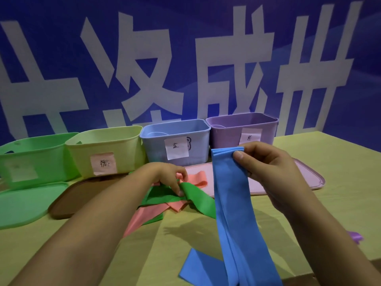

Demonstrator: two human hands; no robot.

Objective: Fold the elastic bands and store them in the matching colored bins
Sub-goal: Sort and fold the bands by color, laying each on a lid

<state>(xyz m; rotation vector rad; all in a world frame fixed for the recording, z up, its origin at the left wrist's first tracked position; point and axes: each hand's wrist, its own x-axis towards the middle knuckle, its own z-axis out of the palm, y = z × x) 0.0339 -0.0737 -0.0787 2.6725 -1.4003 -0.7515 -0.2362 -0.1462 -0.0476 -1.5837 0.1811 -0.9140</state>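
My right hand (pixel 268 170) pinches the folded top of a long blue elastic band (pixel 233 203), which hangs down in several layers toward the table's near edge. My left hand (pixel 171 176) rests fingers-down on a green band (pixel 195 199), touching it, in a tangle with a pink band (pixel 144 215). Four bins line the back: green (pixel 35 157), yellow-green (pixel 107 145), blue (pixel 177 137) and purple (pixel 243 129), the last three with paper labels showing handwriting.
Lids lie in front of the bins: green (pixel 24 205), brown (pixel 68 201) and pink (pixel 309 178). A bit of purple band (pixel 355 237) peeks past my right forearm. A blue wall with large white characters (pixel 185 69) stands close behind the bins.
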